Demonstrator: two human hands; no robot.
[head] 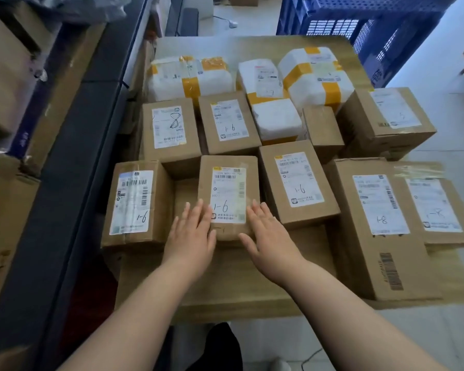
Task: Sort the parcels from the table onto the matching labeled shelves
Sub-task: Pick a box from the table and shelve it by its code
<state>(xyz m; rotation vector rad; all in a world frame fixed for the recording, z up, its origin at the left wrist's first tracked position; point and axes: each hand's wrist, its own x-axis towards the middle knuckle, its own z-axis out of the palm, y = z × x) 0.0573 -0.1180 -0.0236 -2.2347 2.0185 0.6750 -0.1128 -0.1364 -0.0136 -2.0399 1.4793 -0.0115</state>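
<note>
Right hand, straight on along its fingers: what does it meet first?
The centre box marked 1-6: the right hand points forward and slightly left, fingertips at that box's right edge. Whether they touch it or hover above it is unclear from this one view.

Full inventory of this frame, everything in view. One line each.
Cardboard boxes: nine, brown with white labels, across the table.
Wrapped parcels: about three, white with yellow tape, back row of the table.
Table: one, light wood, centre.
Crate: one, blue plastic, behind the table at right.
Shelving: one unit, dark blue-grey, left side, brown cartons on it.
Left hand: bare, fingers straight, at the left edge of the front-centre box marked 1-6.
Right hand: bare, fingers straight, at that box's right edge.
</note>
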